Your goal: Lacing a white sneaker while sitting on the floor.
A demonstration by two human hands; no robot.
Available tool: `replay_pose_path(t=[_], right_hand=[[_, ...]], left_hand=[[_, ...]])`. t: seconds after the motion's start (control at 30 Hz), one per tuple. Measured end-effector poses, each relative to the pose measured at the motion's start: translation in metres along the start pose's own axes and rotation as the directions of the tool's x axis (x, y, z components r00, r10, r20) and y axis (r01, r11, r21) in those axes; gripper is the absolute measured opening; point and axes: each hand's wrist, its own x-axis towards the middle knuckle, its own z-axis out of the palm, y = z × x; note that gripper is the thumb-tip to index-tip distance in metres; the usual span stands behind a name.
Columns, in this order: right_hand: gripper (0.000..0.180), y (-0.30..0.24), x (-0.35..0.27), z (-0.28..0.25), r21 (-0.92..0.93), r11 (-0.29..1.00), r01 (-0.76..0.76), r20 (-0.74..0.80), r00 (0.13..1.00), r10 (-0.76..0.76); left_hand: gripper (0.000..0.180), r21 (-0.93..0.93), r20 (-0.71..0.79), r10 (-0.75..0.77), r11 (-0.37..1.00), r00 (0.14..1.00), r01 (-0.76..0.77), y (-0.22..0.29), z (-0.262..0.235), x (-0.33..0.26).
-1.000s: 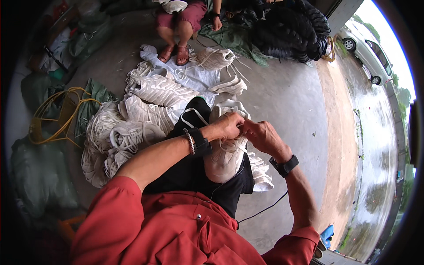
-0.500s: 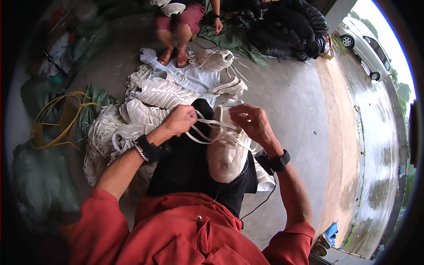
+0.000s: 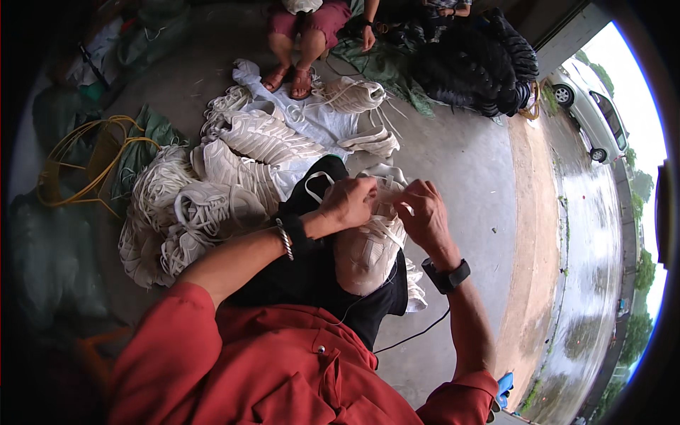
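Note:
A white sneaker (image 3: 360, 263) rests on my black-trousered leg, its toe toward me. White shoelaces (image 3: 387, 228) cross its upper, and one loop stands out left of my left hand. My left hand (image 3: 347, 203) is closed in a pinch over the laces, above the shoe's tongue. Opposite it, my right hand (image 3: 426, 218) has its thumb and fingers drawn together at the right side of the lacing. The fingertips almost meet, and they partly hide the lace between them.
Left of my legs lies a pile of white sneakers (image 3: 248, 149) with a white sheet (image 3: 333, 126) partly under it. A yellow wire frame (image 3: 92, 166) stands farther left. Ahead sits a person in sandals (image 3: 301, 83); black bundled goods (image 3: 471, 67) lie beyond to the right.
My left hand has moved right, in over the shoe, and the hands are closer together. The lace strands stretched between them have drawn in, leaving a loop at the left.

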Motion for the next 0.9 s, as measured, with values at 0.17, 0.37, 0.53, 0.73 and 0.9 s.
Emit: replay_pose_path(t=[0.17,0.37,0.53,0.73,0.9], right_hand=[[0.013,-0.004,0.001,0.012,-0.145,0.985,0.093,-0.049,0.994,-0.102],[0.034,0.011,-0.004,0.016,-0.122,0.991,0.058,0.092,0.995,-0.047],[0.032,0.012,-0.010,0.043,0.118,0.993,-0.009,-0.032,0.999,0.012],[0.020,0.006,-0.013,0.024,0.115,0.993,-0.022,-0.041,0.999,0.027],[0.027,0.003,-0.014,0.047,0.039,0.994,-0.105,-0.085,0.991,0.108]], left_hand=[[0.027,0.163,0.030,-0.019,0.987,0.999,0.014,0.001,0.011,0.001],[0.017,0.117,0.100,-0.027,0.993,0.995,0.015,0.007,0.005,0.002],[0.012,0.141,0.120,-0.042,0.990,0.992,0.025,0.002,0.007,0.003],[0.013,0.093,0.121,-0.001,0.996,0.993,-0.011,0.000,0.005,-0.001],[0.016,0.249,0.173,0.062,0.963,0.983,-0.104,0.016,0.003,0.002]])
